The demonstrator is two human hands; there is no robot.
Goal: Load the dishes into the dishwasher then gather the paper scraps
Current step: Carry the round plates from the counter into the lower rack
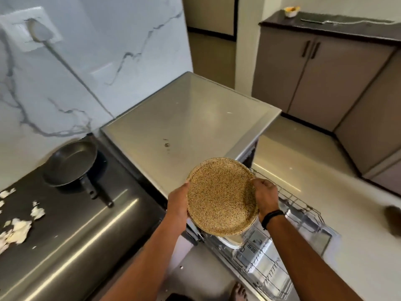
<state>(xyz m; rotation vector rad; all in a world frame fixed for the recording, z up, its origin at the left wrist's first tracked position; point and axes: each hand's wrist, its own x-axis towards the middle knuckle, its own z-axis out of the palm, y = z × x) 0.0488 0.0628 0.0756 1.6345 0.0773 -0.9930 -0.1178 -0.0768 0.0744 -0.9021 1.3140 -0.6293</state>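
Both forearms reached forward, and I held the speckled plate (221, 196) by its opposite edges, my left hand (178, 203) curled round one rim and my right hand (265, 197) round the other. It hung tilted above the pulled-out dishwasher rack (288, 216). Torn paper scraps (19, 229) lay on the dark counter (76, 235) near a black frying pan (71, 162).

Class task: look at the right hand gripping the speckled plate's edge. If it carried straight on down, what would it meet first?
Probably the wire dishwasher rack pulled out beneath the right hand and speckled plate; depth is hard to judge from one view.
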